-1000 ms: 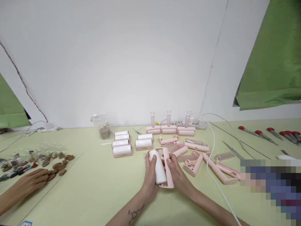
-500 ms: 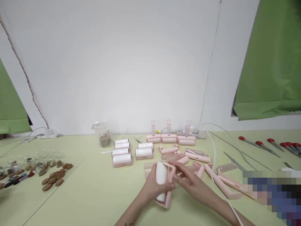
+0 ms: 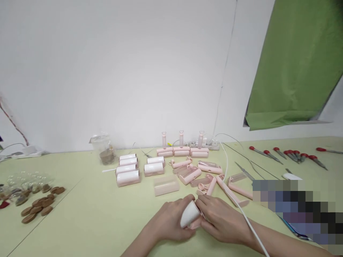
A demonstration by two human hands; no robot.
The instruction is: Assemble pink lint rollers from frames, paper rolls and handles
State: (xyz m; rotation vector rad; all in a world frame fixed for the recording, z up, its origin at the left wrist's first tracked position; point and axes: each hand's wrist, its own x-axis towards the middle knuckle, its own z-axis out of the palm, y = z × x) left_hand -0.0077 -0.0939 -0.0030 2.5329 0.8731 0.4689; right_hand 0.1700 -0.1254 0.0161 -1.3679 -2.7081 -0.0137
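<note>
Close in front of me, my left hand [image 3: 170,218] is wrapped round a lint roller with a white paper roll [image 3: 189,215]. Part of its pink frame [image 3: 196,223] shows below the roll. My right hand [image 3: 221,217] grips the frame's right end, fingers bent; my fingers hide most of that end. Just beyond my hands lie a clear pink cover [image 3: 166,185] and several pink roller handles [image 3: 190,175], some with covers beside them. To the left, several white rolls [image 3: 128,177] rest in pink covers.
Three pink pieces with upright clear handles [image 3: 181,139] stand near the wall by a power strip [image 3: 213,145]. A white cable [image 3: 248,219] crosses over my right forearm. Red-tipped tools [image 3: 268,155] lie right; cork discs [image 3: 37,205] and a plastic bag [image 3: 105,150] are left.
The view has turned right. The lint roller has tilted from near upright to slanting and is lower, between both hands. My right hand has closed in on its frame, and the clear cover behind is uncovered.
</note>
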